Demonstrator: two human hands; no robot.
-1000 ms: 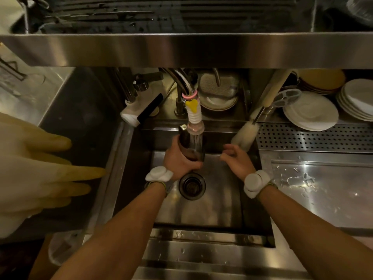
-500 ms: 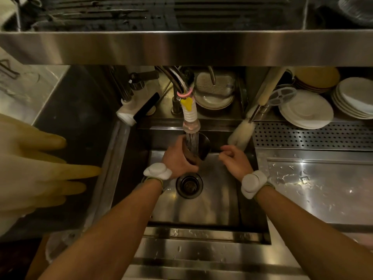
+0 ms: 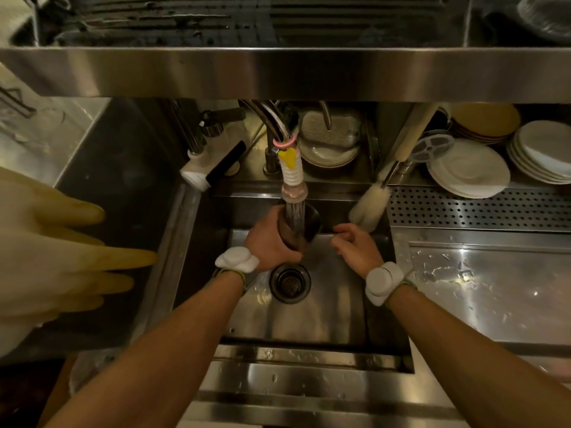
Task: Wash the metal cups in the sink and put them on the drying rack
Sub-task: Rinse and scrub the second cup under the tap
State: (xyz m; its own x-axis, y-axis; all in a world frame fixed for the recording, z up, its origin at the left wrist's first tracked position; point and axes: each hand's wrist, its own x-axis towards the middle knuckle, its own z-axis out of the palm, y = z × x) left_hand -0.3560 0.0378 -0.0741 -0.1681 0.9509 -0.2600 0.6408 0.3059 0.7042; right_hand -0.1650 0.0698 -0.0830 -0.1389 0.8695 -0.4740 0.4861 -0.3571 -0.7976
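Observation:
My left hand (image 3: pixel 269 242) grips a dark metal cup (image 3: pixel 304 225) under the tap nozzle (image 3: pixel 293 188), and water streams into its tilted mouth. The cup is held above the steel sink (image 3: pixel 327 313), just behind the drain (image 3: pixel 289 283). My right hand (image 3: pixel 358 247) hovers to the right of the cup with loosely curled fingers, holding nothing. A slatted drying rack (image 3: pixel 247 20) sits on the steel shelf overhead.
A bottle brush (image 3: pixel 369 206) leans at the sink's back right corner. Stacks of white plates (image 3: pixel 469 173) stand on the perforated ledge. A wet steel counter (image 3: pixel 491 291) lies to the right. Yellow rubber gloves (image 3: pixel 55 257) hang at the left.
The cup has tilted from upright so its mouth faces the water stream. My right hand stays beside it, shifted slightly.

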